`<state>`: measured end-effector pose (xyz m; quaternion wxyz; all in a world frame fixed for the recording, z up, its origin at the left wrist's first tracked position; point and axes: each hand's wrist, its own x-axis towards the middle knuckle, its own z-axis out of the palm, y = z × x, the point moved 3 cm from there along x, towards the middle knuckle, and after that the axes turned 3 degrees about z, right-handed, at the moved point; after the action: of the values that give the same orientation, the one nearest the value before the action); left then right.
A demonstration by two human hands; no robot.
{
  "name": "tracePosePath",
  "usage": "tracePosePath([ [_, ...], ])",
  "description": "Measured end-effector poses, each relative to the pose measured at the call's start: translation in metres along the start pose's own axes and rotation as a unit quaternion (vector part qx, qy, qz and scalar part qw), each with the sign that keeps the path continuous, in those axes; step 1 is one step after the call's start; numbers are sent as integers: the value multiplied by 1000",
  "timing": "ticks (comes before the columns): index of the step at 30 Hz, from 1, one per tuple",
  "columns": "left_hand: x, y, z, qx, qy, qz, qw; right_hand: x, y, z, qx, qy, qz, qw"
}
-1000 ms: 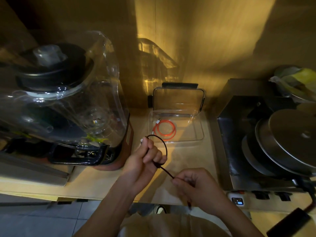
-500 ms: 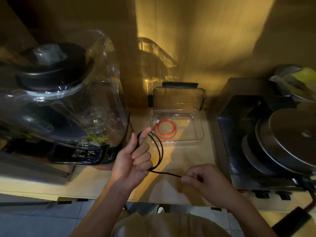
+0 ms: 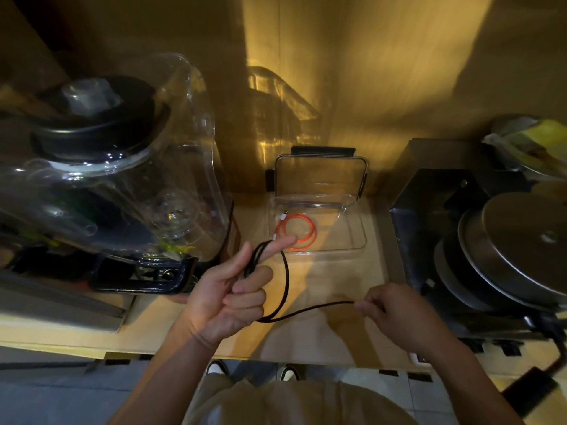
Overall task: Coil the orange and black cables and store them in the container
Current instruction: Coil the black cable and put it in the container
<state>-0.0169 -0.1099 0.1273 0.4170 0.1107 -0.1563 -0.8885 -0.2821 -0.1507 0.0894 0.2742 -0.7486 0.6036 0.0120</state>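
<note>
A clear plastic container (image 3: pixel 356 237) stands open on the wooden counter, its lid (image 3: pixel 320 176) tilted up against the wall. Inside it lies the orange cable (image 3: pixel 310 223), coiled in a ring. My left hand (image 3: pixel 228 296) is raised in front of the container and grips loops of the black cable (image 3: pixel 287 277) between thumb and fingers, index finger pointing toward the container. From there the black cable hangs in a loop and runs right to my right hand (image 3: pixel 399 317), which pinches its free length above the counter.
A large blender with a clear jug (image 3: pixel 122 167) fills the counter on the left, close to my left hand. On the right sits a metal appliance (image 3: pixel 429 216) with stacked steel lids (image 3: pixel 521 246). Bare counter (image 3: pixel 331 271) lies between them.
My left hand has turned and risen, with more black loops gathered in it. My right hand has slid right along the cable, drawing the free length out straighter.
</note>
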Motion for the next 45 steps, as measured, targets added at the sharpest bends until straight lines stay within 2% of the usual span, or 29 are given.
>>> tracePosePath([
  [3,0,-2,0,70,20,-49,996,3,-1,-2,56,9,24,998],
  [5,2,-4,-1,111,23,-78,990,2,-5,-6,182,2,45,982],
  [6,2,-5,-1,131,22,-90,987,1,-6,-7,276,-15,68,959],
  [8,3,-8,0,188,31,-110,975,-2,-10,-7,466,-64,107,876],
  [9,5,-9,1,231,45,-120,964,-2,-13,-7,537,-80,114,832],
  [11,9,-14,3,317,80,-139,935,-2,-20,-7,617,-97,120,772],
  [14,14,-24,4,373,115,-151,908,-4,-35,-8,680,-109,103,718],
  [17,21,-33,0,398,149,-140,894,-9,-48,-10,705,-113,62,697],
  [20,27,-40,-3,376,183,-104,902,-15,-59,-13,691,-114,17,714],
  [24,34,-39,-6,319,204,-36,925,-24,-75,-12,628,-111,-34,769],
  [26,37,-38,-2,286,205,-2,936,-27,-82,-9,606,-115,-55,785],
  [29,39,-37,1,251,205,47,945,-30,-89,-2,575,-123,-67,806],
  [32,40,-36,1,223,198,85,951,-31,-91,4,521,-117,-69,843],
  [34,40,-33,3,230,206,120,943,-32,-91,6,460,-100,-85,878],
  [37,40,-26,2,217,236,160,933,-37,-93,6,310,-57,-147,938],
  [39,39,-21,-3,190,250,181,932,-39,-93,7,274,-73,-166,945],
  [45,34,-18,-2,77,230,205,948,-38,-87,10,284,-91,-168,940],
])
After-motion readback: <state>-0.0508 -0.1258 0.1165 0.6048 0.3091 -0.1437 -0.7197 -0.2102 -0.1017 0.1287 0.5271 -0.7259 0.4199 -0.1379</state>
